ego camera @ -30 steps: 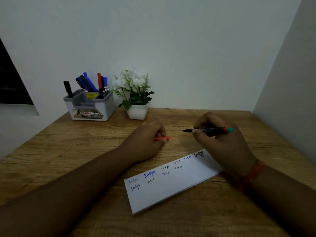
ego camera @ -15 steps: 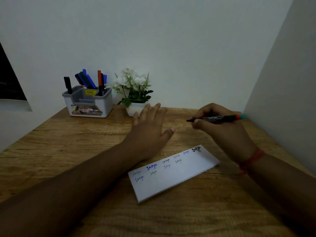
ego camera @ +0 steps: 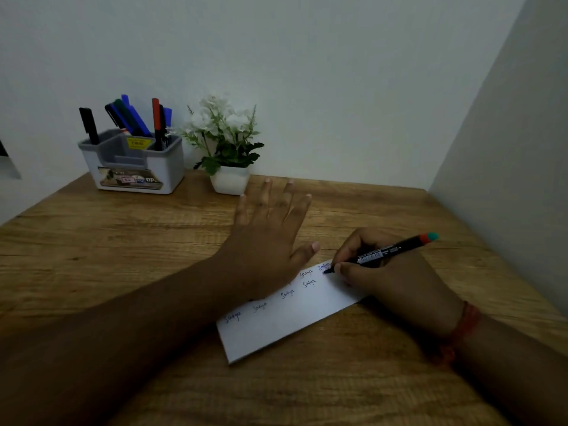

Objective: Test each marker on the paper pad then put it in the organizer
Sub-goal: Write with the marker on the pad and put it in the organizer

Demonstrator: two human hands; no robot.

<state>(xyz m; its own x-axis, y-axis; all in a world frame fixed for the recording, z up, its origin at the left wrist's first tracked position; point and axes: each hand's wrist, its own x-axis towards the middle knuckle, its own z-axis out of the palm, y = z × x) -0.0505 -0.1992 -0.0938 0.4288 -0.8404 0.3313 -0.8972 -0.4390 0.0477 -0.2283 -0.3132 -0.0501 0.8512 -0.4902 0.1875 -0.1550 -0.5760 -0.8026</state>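
A white paper pad (ego camera: 285, 327) lies slanted on the wooden desk (ego camera: 123, 247), with several small written words along its upper edge. My right hand (ego camera: 390, 278) grips a black marker (ego camera: 384, 253) with a red and teal end, its tip touching the pad's far right corner. My left hand (ego camera: 267, 241) lies flat with fingers spread, its heel on the pad's upper edge. The grey and white organizer (ego camera: 135, 167) stands at the back left with several markers (ego camera: 132, 118) upright in it.
A small white pot of white flowers (ego camera: 229, 149) stands just right of the organizer, beyond my left fingertips. Walls close the desk at the back and on the right.
My left hand let go of the red cap, opened flat and settled onto the pad. My right hand brought the marker down from the air until its tip met the pad's corner.
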